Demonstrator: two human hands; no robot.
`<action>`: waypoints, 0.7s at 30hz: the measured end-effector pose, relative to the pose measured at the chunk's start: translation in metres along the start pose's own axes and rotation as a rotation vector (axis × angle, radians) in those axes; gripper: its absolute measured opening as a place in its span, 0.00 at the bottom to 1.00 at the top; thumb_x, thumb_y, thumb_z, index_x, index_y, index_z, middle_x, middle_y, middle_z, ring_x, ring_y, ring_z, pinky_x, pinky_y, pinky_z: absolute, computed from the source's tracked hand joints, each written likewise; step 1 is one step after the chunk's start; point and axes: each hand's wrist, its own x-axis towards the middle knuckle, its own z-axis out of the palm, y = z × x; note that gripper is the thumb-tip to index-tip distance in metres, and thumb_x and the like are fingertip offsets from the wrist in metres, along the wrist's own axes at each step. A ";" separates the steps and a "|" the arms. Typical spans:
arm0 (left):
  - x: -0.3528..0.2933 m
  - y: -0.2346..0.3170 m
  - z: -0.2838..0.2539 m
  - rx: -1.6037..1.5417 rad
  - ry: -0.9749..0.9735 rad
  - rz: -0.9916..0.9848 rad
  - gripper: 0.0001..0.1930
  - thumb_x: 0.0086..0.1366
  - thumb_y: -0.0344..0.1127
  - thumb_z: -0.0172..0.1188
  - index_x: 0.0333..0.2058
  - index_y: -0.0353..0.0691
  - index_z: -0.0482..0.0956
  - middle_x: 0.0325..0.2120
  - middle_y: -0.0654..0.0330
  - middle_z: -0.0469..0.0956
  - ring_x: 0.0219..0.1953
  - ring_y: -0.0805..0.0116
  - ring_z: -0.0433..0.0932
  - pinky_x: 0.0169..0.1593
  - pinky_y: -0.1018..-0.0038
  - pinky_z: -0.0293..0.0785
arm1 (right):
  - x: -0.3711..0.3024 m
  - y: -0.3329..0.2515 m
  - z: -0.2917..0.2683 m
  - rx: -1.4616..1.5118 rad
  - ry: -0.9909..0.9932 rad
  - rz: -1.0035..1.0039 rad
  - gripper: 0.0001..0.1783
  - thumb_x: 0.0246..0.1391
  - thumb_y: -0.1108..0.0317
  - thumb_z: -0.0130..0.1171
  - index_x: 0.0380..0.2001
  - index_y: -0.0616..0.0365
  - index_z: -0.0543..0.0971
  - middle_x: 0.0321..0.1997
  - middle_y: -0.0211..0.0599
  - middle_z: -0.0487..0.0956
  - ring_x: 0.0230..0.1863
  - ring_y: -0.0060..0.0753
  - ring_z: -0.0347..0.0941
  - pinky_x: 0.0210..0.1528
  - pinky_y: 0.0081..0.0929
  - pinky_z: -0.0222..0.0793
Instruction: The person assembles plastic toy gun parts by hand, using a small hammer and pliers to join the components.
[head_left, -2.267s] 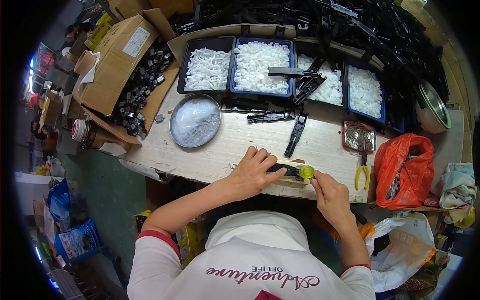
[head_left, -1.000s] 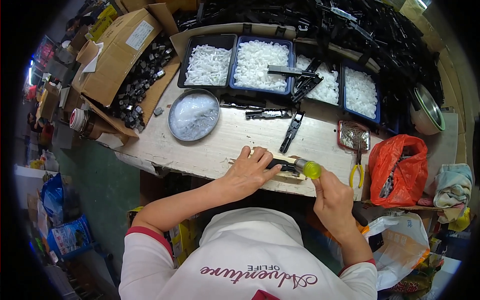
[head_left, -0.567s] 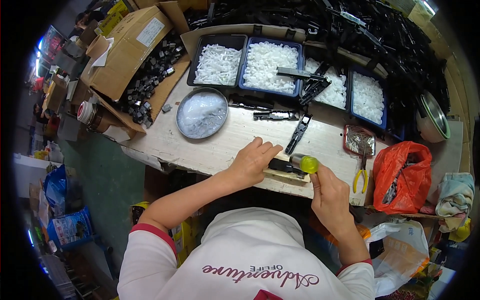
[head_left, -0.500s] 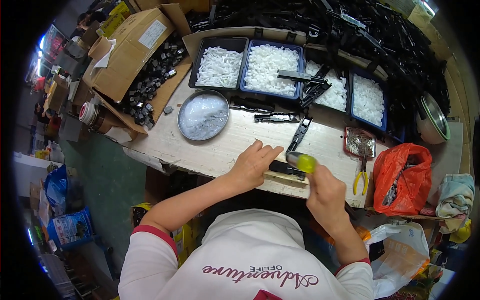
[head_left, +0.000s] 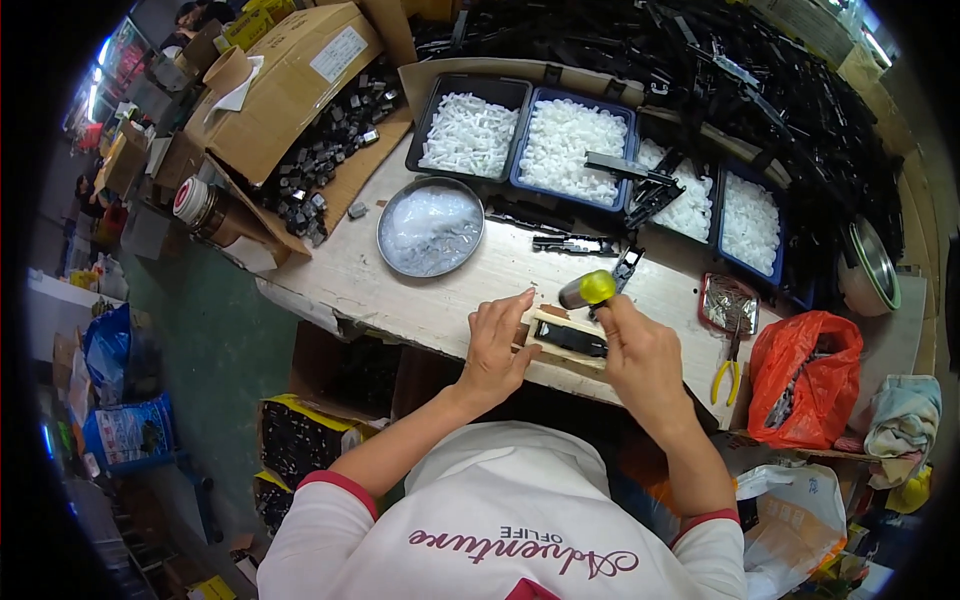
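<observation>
My right hand [head_left: 645,365] is closed around a mallet [head_left: 588,289] with a grey and yellow-green head; its handle is mostly hidden in the fist. The head hovers above the far side of a small wooden jig [head_left: 582,357] at the table's front edge. In the jig's slot lies a long black part [head_left: 570,337]. At the jig's left end is my left hand [head_left: 492,345], fingers stretched and apart, the thumb close against the wood. Behind the mallet lies a black and metal assembly [head_left: 628,268], and a similar assembly [head_left: 575,244] sits farther left.
Bins of small white plastic parts [head_left: 575,145] line the back, with a heap of black parts [head_left: 700,60] behind. A round metal dish [head_left: 431,227], a carton [head_left: 285,85], yellow-handled pliers [head_left: 727,380], a tray of metal pins [head_left: 728,304] and a red bag [head_left: 806,380] surround the workspace.
My left hand has drawn back from over the black part to the jig's left end, uncovering the part. The mallet has risen slightly away from the jig. The view has shifted a little.
</observation>
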 end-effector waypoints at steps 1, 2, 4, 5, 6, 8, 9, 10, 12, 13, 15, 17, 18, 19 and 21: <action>-0.002 0.001 -0.005 -0.028 -0.012 -0.032 0.37 0.43 0.21 0.61 0.55 0.37 0.57 0.41 0.53 0.69 0.41 0.59 0.67 0.47 0.65 0.57 | 0.000 -0.001 0.010 0.003 0.000 -0.004 0.08 0.53 0.66 0.47 0.27 0.59 0.69 0.16 0.46 0.74 0.18 0.50 0.71 0.19 0.41 0.65; -0.002 0.001 -0.006 -0.031 -0.017 -0.023 0.37 0.43 0.21 0.61 0.55 0.37 0.57 0.41 0.53 0.69 0.41 0.59 0.67 0.47 0.65 0.57 | -0.001 0.005 0.025 -0.107 -0.155 0.017 0.08 0.53 0.66 0.47 0.27 0.59 0.68 0.16 0.46 0.74 0.18 0.50 0.71 0.19 0.41 0.65; -0.003 0.001 -0.008 -0.034 -0.014 -0.064 0.37 0.43 0.21 0.61 0.55 0.38 0.58 0.41 0.54 0.69 0.42 0.59 0.67 0.47 0.66 0.57 | -0.001 0.011 0.031 -0.250 -0.345 0.047 0.06 0.53 0.67 0.46 0.27 0.58 0.68 0.17 0.45 0.75 0.17 0.50 0.71 0.19 0.41 0.65; 0.000 0.001 -0.010 -0.033 -0.015 -0.060 0.37 0.43 0.21 0.61 0.55 0.38 0.58 0.41 0.54 0.69 0.42 0.59 0.67 0.47 0.66 0.57 | -0.002 0.015 0.028 -0.250 -0.341 0.048 0.06 0.53 0.67 0.46 0.27 0.58 0.68 0.17 0.45 0.75 0.17 0.50 0.71 0.19 0.41 0.65; 0.004 0.003 -0.012 -0.036 -0.036 -0.061 0.36 0.43 0.21 0.61 0.54 0.39 0.59 0.41 0.55 0.70 0.42 0.60 0.67 0.47 0.67 0.56 | -0.005 0.021 0.024 -0.175 -0.211 0.061 0.06 0.53 0.67 0.46 0.27 0.58 0.68 0.17 0.45 0.75 0.17 0.50 0.71 0.19 0.41 0.65; 0.007 0.006 -0.011 -0.048 -0.064 -0.058 0.35 0.43 0.21 0.61 0.53 0.39 0.61 0.40 0.56 0.70 0.42 0.61 0.66 0.47 0.68 0.56 | -0.013 0.028 0.010 -0.124 -0.016 0.085 0.06 0.53 0.68 0.47 0.27 0.58 0.68 0.18 0.43 0.74 0.17 0.49 0.70 0.19 0.40 0.65; 0.009 0.007 -0.009 -0.040 -0.113 -0.037 0.34 0.43 0.22 0.61 0.52 0.39 0.62 0.40 0.57 0.71 0.42 0.61 0.66 0.46 0.68 0.55 | -0.018 0.034 0.007 -0.131 -0.010 0.096 0.06 0.53 0.68 0.47 0.27 0.58 0.68 0.18 0.43 0.74 0.17 0.49 0.70 0.19 0.40 0.65; 0.012 0.009 -0.005 -0.038 -0.163 -0.006 0.32 0.43 0.23 0.62 0.51 0.39 0.64 0.39 0.58 0.71 0.42 0.62 0.66 0.46 0.68 0.54 | -0.025 0.041 0.002 -0.203 0.056 0.138 0.05 0.53 0.68 0.48 0.29 0.59 0.69 0.19 0.43 0.73 0.18 0.48 0.70 0.20 0.40 0.65; 0.018 0.011 0.006 -0.010 -0.224 0.087 0.32 0.43 0.24 0.61 0.51 0.39 0.64 0.39 0.58 0.70 0.42 0.62 0.65 0.46 0.68 0.54 | -0.039 0.057 0.002 -0.297 0.146 0.210 0.08 0.51 0.71 0.49 0.35 0.62 0.71 0.23 0.43 0.72 0.24 0.46 0.70 0.23 0.38 0.66; 0.023 0.014 0.012 0.036 -0.269 0.169 0.32 0.44 0.24 0.61 0.51 0.39 0.64 0.40 0.59 0.70 0.42 0.63 0.65 0.46 0.68 0.54 | -0.044 0.065 0.003 -0.318 0.159 0.234 0.08 0.51 0.71 0.49 0.35 0.62 0.71 0.23 0.43 0.72 0.24 0.46 0.70 0.23 0.38 0.66; 0.030 0.017 0.025 0.031 -0.323 0.216 0.29 0.45 0.25 0.61 0.49 0.38 0.66 0.39 0.58 0.70 0.41 0.63 0.66 0.46 0.67 0.54 | -0.054 0.079 0.009 -0.380 0.162 0.294 0.12 0.46 0.77 0.49 0.38 0.64 0.71 0.27 0.44 0.71 0.29 0.44 0.70 0.25 0.38 0.66; 0.036 0.011 0.036 0.038 -0.399 0.364 0.25 0.46 0.25 0.60 0.47 0.38 0.69 0.38 0.58 0.70 0.40 0.63 0.67 0.45 0.67 0.55 | -0.060 0.092 0.014 -0.353 0.135 0.357 0.17 0.40 0.81 0.48 0.39 0.66 0.70 0.30 0.46 0.70 0.34 0.45 0.68 0.31 0.37 0.67; 0.038 0.011 0.037 0.031 -0.404 0.375 0.25 0.46 0.25 0.60 0.47 0.38 0.69 0.38 0.58 0.70 0.40 0.63 0.67 0.45 0.67 0.55 | -0.064 0.099 0.014 -0.335 0.193 0.302 0.17 0.39 0.82 0.47 0.38 0.66 0.70 0.31 0.47 0.69 0.35 0.47 0.67 0.33 0.37 0.66; 0.040 0.011 0.036 -0.013 -0.409 0.381 0.24 0.47 0.25 0.59 0.47 0.37 0.69 0.37 0.57 0.70 0.40 0.62 0.67 0.44 0.68 0.58 | -0.067 0.106 0.014 -0.311 0.246 0.240 0.18 0.37 0.83 0.47 0.37 0.66 0.70 0.32 0.48 0.69 0.37 0.48 0.66 0.36 0.37 0.65; 0.044 0.014 0.027 -0.046 -0.409 0.377 0.23 0.48 0.24 0.59 0.46 0.37 0.70 0.36 0.57 0.70 0.40 0.62 0.68 0.43 0.68 0.60 | -0.077 0.119 -0.006 -0.406 0.342 0.317 0.12 0.41 0.77 0.51 0.34 0.64 0.70 0.34 0.49 0.68 0.38 0.49 0.64 0.41 0.40 0.60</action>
